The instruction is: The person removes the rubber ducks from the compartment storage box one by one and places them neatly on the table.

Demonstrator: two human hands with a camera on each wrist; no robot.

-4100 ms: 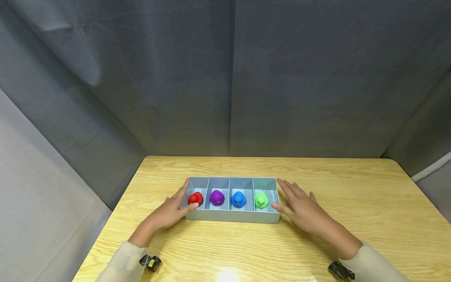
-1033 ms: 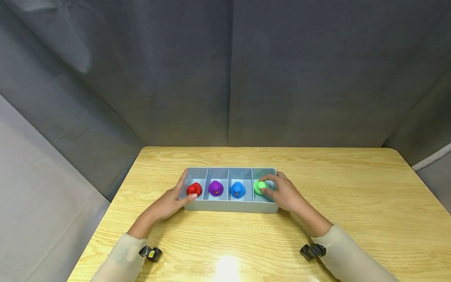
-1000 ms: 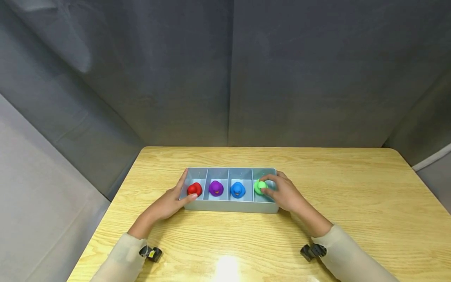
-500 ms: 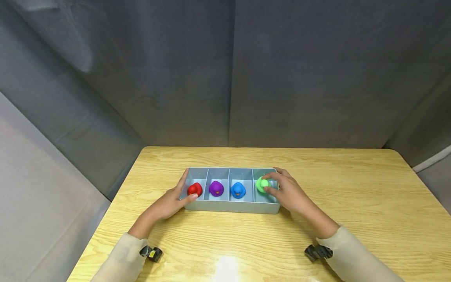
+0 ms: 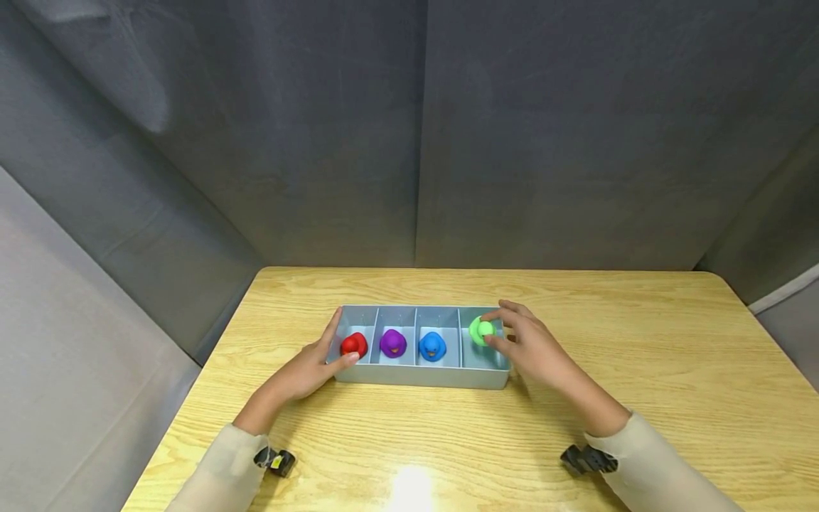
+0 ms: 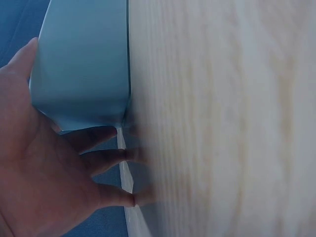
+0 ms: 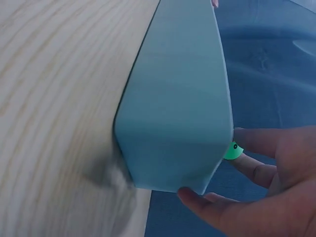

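A pale blue-grey tray with several compartments sits on the wooden table. Over its rightmost compartment, my right hand pinches a green rubber duck by the head between thumb and index finger. Part of the duck shows above the rim in the right wrist view, with other fingertips at the tray's end wall. My left hand rests against the tray's left end, its thumb over the front rim and its fingers extended. Red, purple and blue rubber ducks sit in the other compartments.
The light wooden table extends around the tray on all sides. Dark grey curtains hang behind its far edge, and a paler panel stands at the left. Each wrist carries a small black camera.
My right hand left the tray's right end and took hold of the green duck. Over the last second it moved the duck slightly right and away from me. The left hand stayed at the tray.
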